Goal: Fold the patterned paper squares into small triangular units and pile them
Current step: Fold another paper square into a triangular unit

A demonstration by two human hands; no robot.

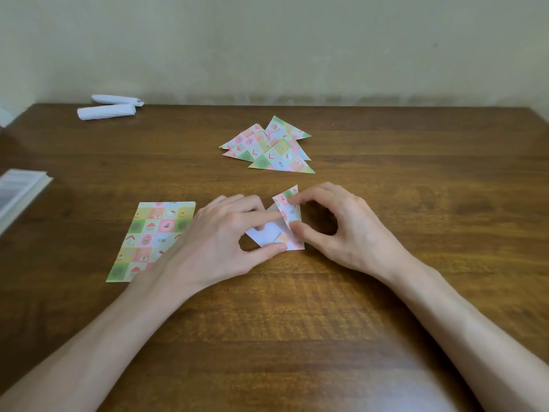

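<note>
Mid-fold: your left hand (219,233) and right hand (335,224) both pinch the half-folded pastel-patterned paper square (286,221) on the brown wooden counter (297,322); next, I judge, flatten the crease.

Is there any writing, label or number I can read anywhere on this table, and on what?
No text can be read.
Book: grey lines of print, too blurred to read.
Patterned sheets, folded triangles and the piece being folded: small pictures only, no legible words.
</note>
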